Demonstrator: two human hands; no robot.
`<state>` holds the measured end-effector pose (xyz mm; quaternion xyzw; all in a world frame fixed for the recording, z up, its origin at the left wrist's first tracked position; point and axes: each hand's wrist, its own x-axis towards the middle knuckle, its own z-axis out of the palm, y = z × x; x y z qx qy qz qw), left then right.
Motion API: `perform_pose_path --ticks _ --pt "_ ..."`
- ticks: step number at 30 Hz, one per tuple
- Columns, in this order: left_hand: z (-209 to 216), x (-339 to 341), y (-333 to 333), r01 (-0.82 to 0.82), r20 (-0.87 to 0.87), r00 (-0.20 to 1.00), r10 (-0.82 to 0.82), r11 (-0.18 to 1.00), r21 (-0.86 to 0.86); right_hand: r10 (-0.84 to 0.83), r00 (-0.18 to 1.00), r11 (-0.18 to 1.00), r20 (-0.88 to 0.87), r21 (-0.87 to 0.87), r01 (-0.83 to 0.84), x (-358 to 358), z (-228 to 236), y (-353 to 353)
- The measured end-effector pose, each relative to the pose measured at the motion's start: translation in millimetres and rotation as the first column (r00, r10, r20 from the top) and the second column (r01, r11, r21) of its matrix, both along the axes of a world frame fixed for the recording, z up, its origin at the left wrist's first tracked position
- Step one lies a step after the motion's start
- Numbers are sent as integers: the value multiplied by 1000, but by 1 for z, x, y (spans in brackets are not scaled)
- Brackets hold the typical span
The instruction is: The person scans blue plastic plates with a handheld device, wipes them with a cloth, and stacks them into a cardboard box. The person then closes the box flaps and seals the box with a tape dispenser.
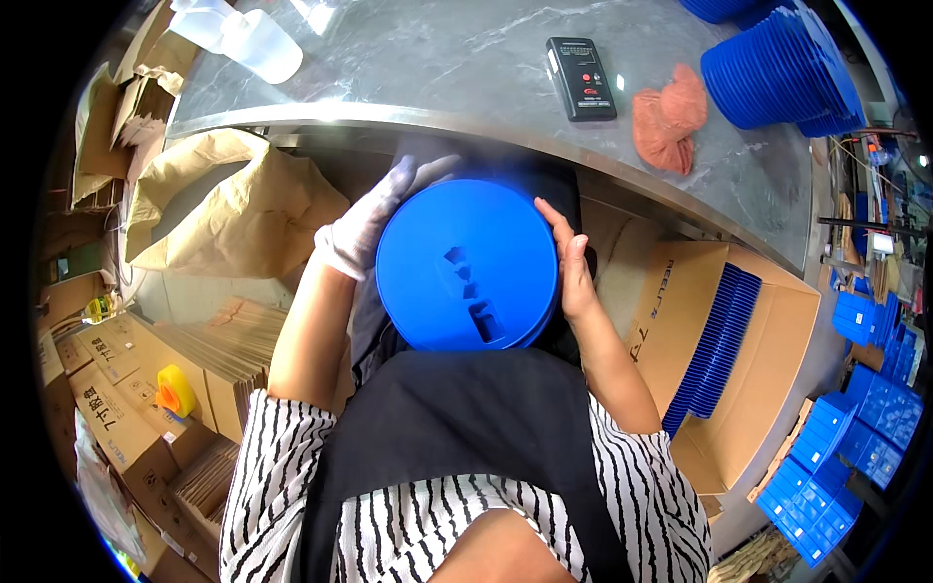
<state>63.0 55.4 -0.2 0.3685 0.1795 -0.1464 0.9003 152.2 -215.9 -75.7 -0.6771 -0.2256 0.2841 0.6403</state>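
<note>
A round blue plastic reel (pixel 418 277), possibly the top one of a stack, is in front of my black apron, with its flat face up and dark cut-outs near its middle and lower edge. My left hand (pixel 374 219), in a thin white glove, presses against its upper left rim; the fingertips are blurred. On the opposite side my bare right hand (pixel 571 262) grips the right rim, fingers along the edge and thumb near it. What lies underneath the reel is hidden.
Ahead is a grey marble-patterned table (pixel 437 68) bearing a black handheld meter (pixel 581 80), an orange cloth (pixel 671 119), stacked blue reels (pixel 777 73) and white bottles (pixel 260 47). Right, an open carton (pixel 768 360) holds blue reels; left are a paper sack (pixel 292 199), cartons and yellow tape (pixel 175 391).
</note>
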Motion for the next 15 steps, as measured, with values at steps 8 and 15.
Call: perform_pose_path --ticks 8,15 --pt "-8 -27 -23 -49 93 995 41 995 88 -240 820 971 520 108 215 89 57 25" --pt "-21 -43 -27 -313 132 947 294 937 155 124 399 747 908 -350 566 154 21 76"
